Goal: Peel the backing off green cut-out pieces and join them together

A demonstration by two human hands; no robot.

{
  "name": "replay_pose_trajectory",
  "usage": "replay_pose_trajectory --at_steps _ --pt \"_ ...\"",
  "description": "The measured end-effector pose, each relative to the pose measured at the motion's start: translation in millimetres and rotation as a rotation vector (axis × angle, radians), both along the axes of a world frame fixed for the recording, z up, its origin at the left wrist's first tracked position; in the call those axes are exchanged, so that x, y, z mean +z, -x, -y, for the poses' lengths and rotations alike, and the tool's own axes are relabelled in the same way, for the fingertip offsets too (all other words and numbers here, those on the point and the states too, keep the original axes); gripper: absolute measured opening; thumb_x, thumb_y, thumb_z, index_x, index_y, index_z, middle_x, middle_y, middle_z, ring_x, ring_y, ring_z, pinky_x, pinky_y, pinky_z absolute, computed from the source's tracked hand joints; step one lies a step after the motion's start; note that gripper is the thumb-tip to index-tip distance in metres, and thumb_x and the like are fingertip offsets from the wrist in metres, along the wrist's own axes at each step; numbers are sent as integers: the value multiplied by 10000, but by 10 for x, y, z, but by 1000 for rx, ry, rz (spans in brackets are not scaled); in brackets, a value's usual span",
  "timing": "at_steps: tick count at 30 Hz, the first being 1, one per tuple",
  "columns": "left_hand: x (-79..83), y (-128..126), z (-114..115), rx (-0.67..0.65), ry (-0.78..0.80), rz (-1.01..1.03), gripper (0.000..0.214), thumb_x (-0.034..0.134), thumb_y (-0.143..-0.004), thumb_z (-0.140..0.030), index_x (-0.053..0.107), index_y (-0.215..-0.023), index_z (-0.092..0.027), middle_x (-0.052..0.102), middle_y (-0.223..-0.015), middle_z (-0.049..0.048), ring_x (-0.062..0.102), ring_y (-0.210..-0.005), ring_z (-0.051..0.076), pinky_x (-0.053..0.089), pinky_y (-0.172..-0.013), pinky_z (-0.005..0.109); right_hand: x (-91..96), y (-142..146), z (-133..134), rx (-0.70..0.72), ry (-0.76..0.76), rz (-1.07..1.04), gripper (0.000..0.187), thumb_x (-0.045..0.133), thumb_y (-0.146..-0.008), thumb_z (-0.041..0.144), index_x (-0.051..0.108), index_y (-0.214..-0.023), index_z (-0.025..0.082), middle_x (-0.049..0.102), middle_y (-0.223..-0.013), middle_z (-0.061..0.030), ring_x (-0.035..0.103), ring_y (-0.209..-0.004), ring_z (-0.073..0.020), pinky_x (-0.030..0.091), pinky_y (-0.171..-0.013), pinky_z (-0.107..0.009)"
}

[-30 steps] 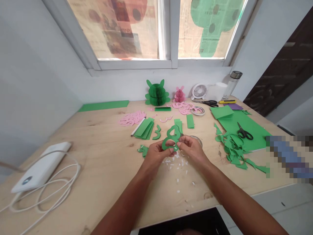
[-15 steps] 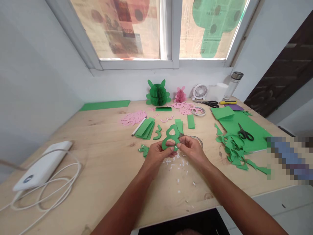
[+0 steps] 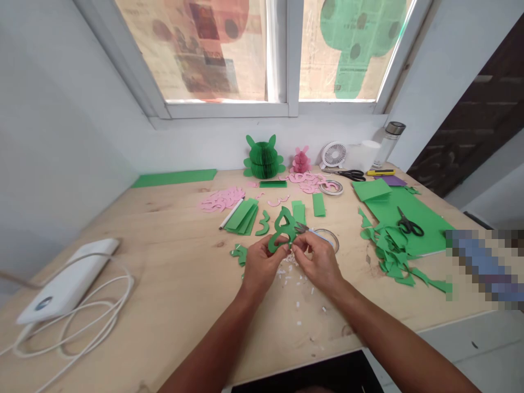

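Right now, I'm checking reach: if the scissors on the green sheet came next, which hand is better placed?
Probably the right hand: it is nearer the scissors, which lie on its side. The left hand, farther away, holds the green cutout; the right is at its edge.

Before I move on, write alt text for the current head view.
The left hand holds a green paper cutout with openings, the right hand at its edge, over a wooden table. Green scraps and scissors lie to the right; a green paper figure and a pink one stand at the back.
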State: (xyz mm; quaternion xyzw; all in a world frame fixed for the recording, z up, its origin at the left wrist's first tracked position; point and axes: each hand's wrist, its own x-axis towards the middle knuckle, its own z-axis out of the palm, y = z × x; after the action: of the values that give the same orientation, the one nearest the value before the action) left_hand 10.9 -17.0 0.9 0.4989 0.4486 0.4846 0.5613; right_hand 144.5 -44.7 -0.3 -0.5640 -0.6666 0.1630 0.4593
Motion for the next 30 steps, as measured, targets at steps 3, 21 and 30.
replay_pose_trajectory --at_steps 3,21,30 --pt "-22 1 11 -14 -34 -30 152 700 -613 -263 680 -736 -174 654 -708 -7 590 -673 155 488 -656 253 -13 3 -3 -29 1 11 63 536 -753 213 537 -690 206 570 -639 -5 530 -605 -149 386 -582 -264" --pt "-96 3 10 -21 -207 -204 150 637 -674 -272 672 -763 -157 666 -723 3 596 -661 145 481 -623 232 -67 9 -25 -106 18 17 73 524 -736 210 538 -665 197 584 -604 7 543 -565 -138 407 -560 -244" --pt "-124 4 5 -25 -207 -190 176 635 -676 -288 671 -786 -155 676 -750 12 610 -688 157 498 -650 247 -50 15 -10 -102 -4 33 72 533 -738 213 534 -669 193 584 -617 2 546 -587 -140 410 -578 -247"
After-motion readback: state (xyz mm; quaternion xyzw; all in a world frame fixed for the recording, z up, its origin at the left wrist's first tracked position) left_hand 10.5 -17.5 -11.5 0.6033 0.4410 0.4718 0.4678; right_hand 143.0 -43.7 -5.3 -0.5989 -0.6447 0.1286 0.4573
